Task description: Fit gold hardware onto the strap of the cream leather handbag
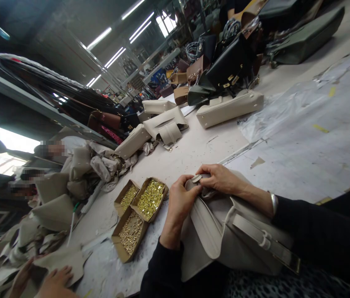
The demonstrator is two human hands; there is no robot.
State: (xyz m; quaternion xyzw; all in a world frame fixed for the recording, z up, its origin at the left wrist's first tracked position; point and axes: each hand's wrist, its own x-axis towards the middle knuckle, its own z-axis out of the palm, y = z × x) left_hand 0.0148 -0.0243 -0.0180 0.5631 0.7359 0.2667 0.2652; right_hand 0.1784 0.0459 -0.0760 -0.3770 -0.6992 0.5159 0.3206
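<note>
A light beige handbag (206, 227) rests against my body at the table's near edge, its strap and metal buckle hanging toward the lower right. Both of my hands are at its upper end. My left hand (179, 200) pinches the bag's edge near a small pale tab (196, 178). From the right, my right hand (220, 180) grips the same part, thumb and fingers closed on the tab. The fingertips of both hands nearly meet. Just left of my left hand stand cardboard trays of small gold metal pieces (150, 198) and round studs (130, 232).
Beige bags (231, 108) lie farther up the table (190, 153), with black and brown bags (229, 62) behind. Clear plastic (274, 114) lies at right. Another person's hands (55, 281) touch beige pieces at lower left, near piled beige parts (55, 211).
</note>
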